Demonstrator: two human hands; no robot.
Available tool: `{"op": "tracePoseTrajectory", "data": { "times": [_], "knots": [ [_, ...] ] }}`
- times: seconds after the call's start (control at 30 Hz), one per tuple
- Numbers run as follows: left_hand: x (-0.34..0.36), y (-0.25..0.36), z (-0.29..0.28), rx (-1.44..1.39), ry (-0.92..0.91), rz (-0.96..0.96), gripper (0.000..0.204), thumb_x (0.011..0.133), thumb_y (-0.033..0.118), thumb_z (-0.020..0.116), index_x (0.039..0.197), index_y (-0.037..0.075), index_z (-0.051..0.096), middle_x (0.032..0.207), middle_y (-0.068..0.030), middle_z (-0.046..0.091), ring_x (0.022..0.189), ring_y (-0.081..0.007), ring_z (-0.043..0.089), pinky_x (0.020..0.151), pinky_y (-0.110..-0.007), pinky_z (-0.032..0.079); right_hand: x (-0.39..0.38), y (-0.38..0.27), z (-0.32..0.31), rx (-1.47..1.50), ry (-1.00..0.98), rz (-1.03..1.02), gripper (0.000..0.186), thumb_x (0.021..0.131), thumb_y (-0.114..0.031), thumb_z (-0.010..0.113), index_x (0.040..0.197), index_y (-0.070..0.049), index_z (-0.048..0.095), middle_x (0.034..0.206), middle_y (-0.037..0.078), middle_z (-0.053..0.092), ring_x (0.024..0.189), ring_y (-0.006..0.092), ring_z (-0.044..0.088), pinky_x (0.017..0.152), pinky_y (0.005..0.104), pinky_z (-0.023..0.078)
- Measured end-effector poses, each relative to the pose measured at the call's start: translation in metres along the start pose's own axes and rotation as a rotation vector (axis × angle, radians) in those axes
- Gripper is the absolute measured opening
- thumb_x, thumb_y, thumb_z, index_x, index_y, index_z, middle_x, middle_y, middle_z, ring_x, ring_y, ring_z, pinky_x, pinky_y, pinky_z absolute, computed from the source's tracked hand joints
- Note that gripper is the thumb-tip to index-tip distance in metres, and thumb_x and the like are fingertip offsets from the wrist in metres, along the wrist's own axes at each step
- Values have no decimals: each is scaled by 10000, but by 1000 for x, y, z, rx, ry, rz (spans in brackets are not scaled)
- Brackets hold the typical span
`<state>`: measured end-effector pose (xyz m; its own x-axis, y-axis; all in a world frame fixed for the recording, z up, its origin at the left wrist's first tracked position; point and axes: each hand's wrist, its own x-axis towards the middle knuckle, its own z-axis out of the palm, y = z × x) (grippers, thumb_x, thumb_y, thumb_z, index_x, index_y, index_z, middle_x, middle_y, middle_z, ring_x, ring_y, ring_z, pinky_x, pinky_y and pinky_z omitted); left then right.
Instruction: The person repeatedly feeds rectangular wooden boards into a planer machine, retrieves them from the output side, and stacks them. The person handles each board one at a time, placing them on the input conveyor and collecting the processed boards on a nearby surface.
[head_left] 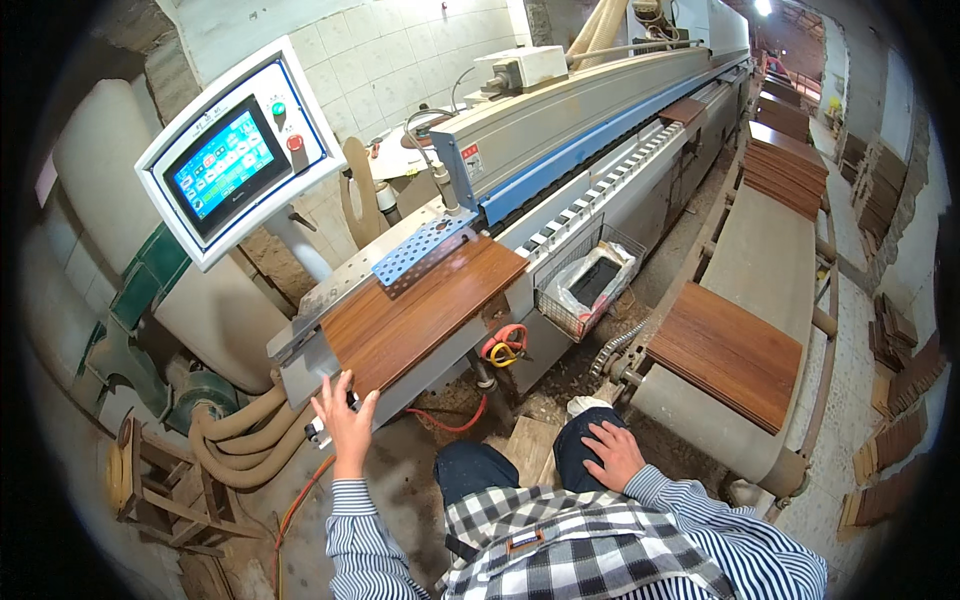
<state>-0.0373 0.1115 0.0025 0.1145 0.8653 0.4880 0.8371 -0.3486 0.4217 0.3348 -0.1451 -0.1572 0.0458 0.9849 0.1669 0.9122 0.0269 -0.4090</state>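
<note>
A reddish-brown wooden board (430, 318) lies on the infeed bed of a long machine. Its far part passes beneath a blue perforated guard plate (425, 250). My left hand (349, 420) is at the board's near left end, fingers spread, with the fingertips at its edge; whether they press on it I cannot tell. Resting on my right knee, my right hand (612, 455) has its fingers stretched out and holds nothing. To my right, a stack of similar boards (728, 350) sits on the near end of a belt conveyor (755, 255).
A control panel (230, 160) with a lit screen stands at the left above ribbed hoses (245, 450). Beside the bed hang a wire basket (590, 285) and orange- and yellow-handled scissors (505, 345). More board stacks (785, 165) line the conveyor farther off.
</note>
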Motion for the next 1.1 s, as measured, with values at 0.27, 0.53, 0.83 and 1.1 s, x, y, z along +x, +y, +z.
{"op": "tracePoseTrajectory", "data": {
  "times": [0.27,0.53,0.83,1.1],
  "knots": [
    [12,29,69,224,120,193,573,910,392,597,1390,107,466,1363,-75,546,1304,-219,454,1154,-503,148,36,27,-18,207,207,74,242,847,-211,619,1023,-52,665,1029,149,676,928,357,604,817,435,494],
    [10,27,70,260,179,273,515,895,264,616,1371,112,490,1357,-41,555,1245,-202,489,1091,-426,262,96,131,-72,-362,135,306,539,819,-156,623,1336,-79,493,1438,107,426,1343,312,364,1107,487,297],
    [6,25,69,271,160,216,497,895,253,621,1353,95,512,1311,-63,577,1208,-229,505,1071,-424,280,14,95,-59,-414,174,224,523,811,-179,615,1310,-59,512,1431,133,434,1335,336,375,1106,491,298],
    [6,30,69,205,166,238,481,895,239,621,1336,74,522,1297,-79,583,1212,-236,504,1077,-433,275,-69,101,-34,989,462,1006,360,936,-381,593,1006,-38,676,856,91,705,675,180,654,588,334,529]
  ]
}}
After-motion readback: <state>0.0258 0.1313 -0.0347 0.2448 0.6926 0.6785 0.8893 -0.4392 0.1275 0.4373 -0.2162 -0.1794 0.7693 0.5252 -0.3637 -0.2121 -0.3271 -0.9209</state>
